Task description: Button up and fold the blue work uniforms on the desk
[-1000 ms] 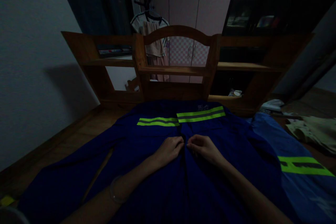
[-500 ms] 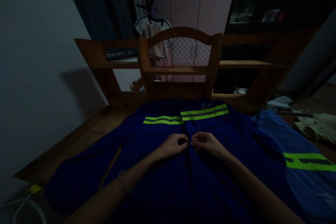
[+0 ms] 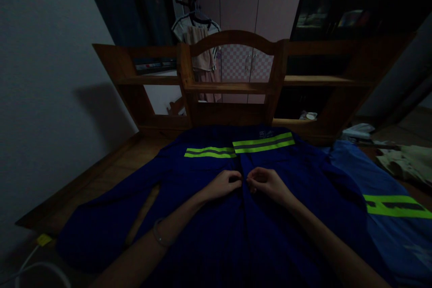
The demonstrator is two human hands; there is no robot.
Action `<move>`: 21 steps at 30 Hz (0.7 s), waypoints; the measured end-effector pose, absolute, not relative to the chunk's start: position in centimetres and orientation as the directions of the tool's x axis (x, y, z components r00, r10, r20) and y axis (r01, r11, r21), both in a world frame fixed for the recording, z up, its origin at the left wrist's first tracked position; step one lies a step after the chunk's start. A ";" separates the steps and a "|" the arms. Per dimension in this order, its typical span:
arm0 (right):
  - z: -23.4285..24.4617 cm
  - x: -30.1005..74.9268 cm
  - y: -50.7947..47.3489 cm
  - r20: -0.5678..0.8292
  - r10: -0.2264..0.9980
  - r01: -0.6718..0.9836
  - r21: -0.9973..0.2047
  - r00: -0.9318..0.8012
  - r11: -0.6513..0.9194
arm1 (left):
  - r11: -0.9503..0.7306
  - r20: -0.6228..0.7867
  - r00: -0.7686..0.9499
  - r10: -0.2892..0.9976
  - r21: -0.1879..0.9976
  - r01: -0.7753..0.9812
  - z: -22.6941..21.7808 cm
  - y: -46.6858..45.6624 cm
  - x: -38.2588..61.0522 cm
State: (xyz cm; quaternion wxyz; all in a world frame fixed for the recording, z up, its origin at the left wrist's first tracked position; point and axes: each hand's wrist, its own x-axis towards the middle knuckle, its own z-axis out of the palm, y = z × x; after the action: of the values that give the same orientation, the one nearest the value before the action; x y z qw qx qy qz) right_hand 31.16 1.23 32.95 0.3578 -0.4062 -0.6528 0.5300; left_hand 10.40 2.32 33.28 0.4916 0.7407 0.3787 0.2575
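Observation:
A dark blue work jacket (image 3: 202, 216) with yellow-green reflective bands lies spread out, its front edges meeting down the middle. My left hand (image 3: 224, 183) is closed in a pinch on the left front edge, just below the chest band. Close beside it, my right hand (image 3: 266, 183) pinches the right front edge with thumb and forefinger. Only a small gap separates the two hands. Whatever fastener may be between the fingertips is too dark and small to make out. A bracelet circles my left wrist.
Behind the jacket stands a wooden headboard (image 3: 232, 87) with shelves. To the right lies a lighter blue garment (image 3: 388, 234) with a reflective band, and beyond it a pale cloth (image 3: 405, 164). A white cable (image 3: 32, 256) with a yellow tag sits at lower left.
The hands stay at the same spot on the jacket front. My right fingertips have shifted slightly right, a little away from the left hand. The view has tilted very slightly.

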 end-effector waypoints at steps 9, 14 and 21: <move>33.7 31.0 0.2 0.140 0.912 0.327 -0.904 -0.385 0.277 | 0.046 -0.141 0.538 0.831 0.981 0.186 34.1 2.2 11.2; 34.0 31.0 0.2 0.176 0.910 0.357 -0.879 -0.374 0.317 | 0.072 -0.136 0.499 0.856 0.987 0.146 33.5 2.3 11.5; 34.0 31.0 0.4 0.191 0.906 0.374 -0.864 -0.378 0.338 | 0.135 -0.168 0.478 0.862 0.985 0.103 33.5 2.2 11.7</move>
State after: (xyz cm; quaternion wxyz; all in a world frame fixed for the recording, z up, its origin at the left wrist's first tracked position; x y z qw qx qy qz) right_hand 30.98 0.36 33.96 0.3512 -0.4332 -0.7386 0.3788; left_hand 11.68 2.17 33.51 0.6301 0.5848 0.4127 0.3011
